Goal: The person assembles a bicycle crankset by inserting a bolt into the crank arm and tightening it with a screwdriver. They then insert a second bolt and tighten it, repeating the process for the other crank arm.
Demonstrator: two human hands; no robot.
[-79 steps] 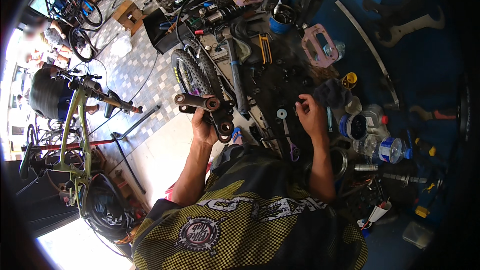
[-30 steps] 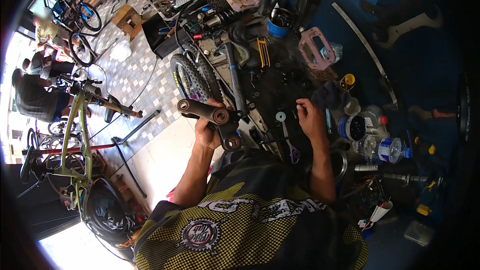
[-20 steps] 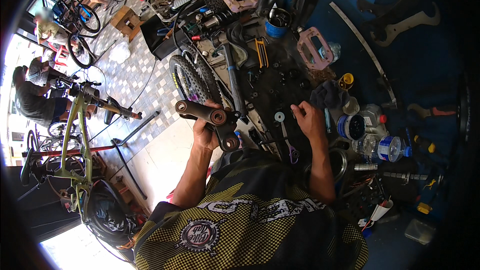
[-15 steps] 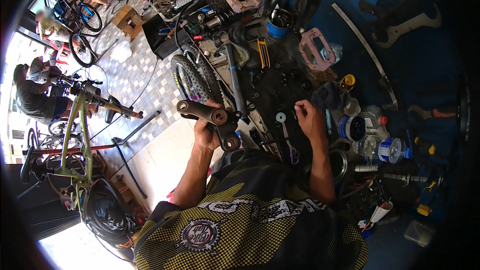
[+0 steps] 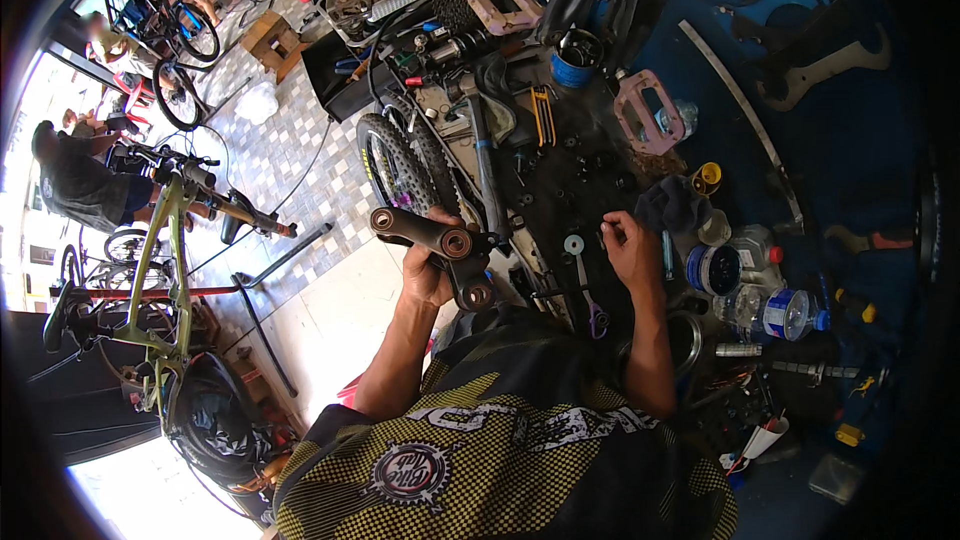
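Left hand point(image 5: 426, 278) is closing around a dark brown linkage point(image 5: 420, 231), fingers wrapping its underside, round bores at the arm ends showing. Linkage is sitting in the air ahead of the torso, left of the desk point(image 5: 580, 105), tilting, with the knobbly tyres point(image 5: 385, 168) showing just beyond it.

Right hand point(image 5: 634, 255) is hanging over the desk side, fingers half curling, thumb near the index finger. Can't tell if it's pinching anything small. Nearest to it: a purple-handled tool point(image 5: 597, 320) with a round silver head is lying just left, a dark rag point(image 5: 668, 208) is bunching up just beyond, and a round blue-and-black tub point(image 5: 712, 268) is standing to the right. A clear bottle point(image 5: 790, 315) is lying past the tub.

Farther up the desk, a pink pedal point(image 5: 628, 118) and a yellow-and-black folding tool point(image 5: 543, 118) are showing. Off left, a green bike frame point(image 5: 175, 230) is standing on the tiled floor point(image 5: 290, 165), a person in dark clothing point(image 5: 90, 180) bending beside it.
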